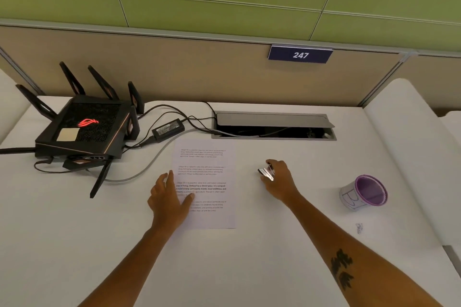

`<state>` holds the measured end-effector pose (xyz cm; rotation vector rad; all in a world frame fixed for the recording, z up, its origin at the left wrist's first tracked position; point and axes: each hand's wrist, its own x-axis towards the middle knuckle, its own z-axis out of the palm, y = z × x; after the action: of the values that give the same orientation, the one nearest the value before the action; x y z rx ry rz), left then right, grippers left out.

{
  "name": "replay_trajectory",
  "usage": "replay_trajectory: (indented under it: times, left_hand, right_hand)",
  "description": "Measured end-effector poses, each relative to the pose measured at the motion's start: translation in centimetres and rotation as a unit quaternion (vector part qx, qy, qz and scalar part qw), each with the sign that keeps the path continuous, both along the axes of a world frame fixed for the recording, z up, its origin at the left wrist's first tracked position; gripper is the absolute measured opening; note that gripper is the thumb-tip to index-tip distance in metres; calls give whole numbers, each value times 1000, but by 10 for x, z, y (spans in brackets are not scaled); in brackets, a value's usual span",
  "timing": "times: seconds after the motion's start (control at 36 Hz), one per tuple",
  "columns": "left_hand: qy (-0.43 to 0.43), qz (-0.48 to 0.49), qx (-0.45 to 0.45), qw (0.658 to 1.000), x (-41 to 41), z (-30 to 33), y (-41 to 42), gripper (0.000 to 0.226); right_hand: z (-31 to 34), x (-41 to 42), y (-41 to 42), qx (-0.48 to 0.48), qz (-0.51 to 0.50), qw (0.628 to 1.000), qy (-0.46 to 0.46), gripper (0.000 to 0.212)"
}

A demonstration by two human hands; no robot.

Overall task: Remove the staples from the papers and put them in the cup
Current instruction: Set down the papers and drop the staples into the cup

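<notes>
White printed papers [209, 172] lie flat in the middle of the white desk [249, 257]. My left hand [168, 198] rests palm down on their left edge, fingers spread and thumb on the text. To the right of the papers, my right hand [280, 179] is closed around a metal staple remover [266, 172], whose shiny jaws point left, just above the desk. A purple cup [364, 192] with a white label stands tilted at the far right. No staple can be made out on the papers.
A black router [82, 129] with antennas sits at the back left, with a power adapter [168, 129] and cables trailing toward an open cable hatch [273, 127]. A grey cable [149, 167] curves close to the papers' left side. A small scribble mark [359, 228] is near the cup.
</notes>
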<state>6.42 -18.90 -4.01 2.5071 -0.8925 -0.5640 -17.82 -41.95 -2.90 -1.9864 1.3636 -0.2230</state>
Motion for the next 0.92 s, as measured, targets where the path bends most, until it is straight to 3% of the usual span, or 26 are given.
replay_trajectory:
  times: [0.19, 0.42, 0.64, 0.92]
  left_hand:
    - [-16, 23, -34, 999, -20, -18, 25, 96]
    - [-38, 29, -53, 997, -37, -29, 45, 95]
    - [-55, 24, -60, 996, -51, -36, 54, 97]
    - [-81, 9, -57, 995, -70, -41, 54, 94]
  right_hand:
    - [-2, -37, -60, -91, 103, 983, 123, 58]
    - [-2, -50, -94, -182, 217, 940, 189, 56]
    - [0, -55, -111, -219, 253, 924, 186, 45]
    - [-1, -57, -118, -211, 274, 924, 165, 50]
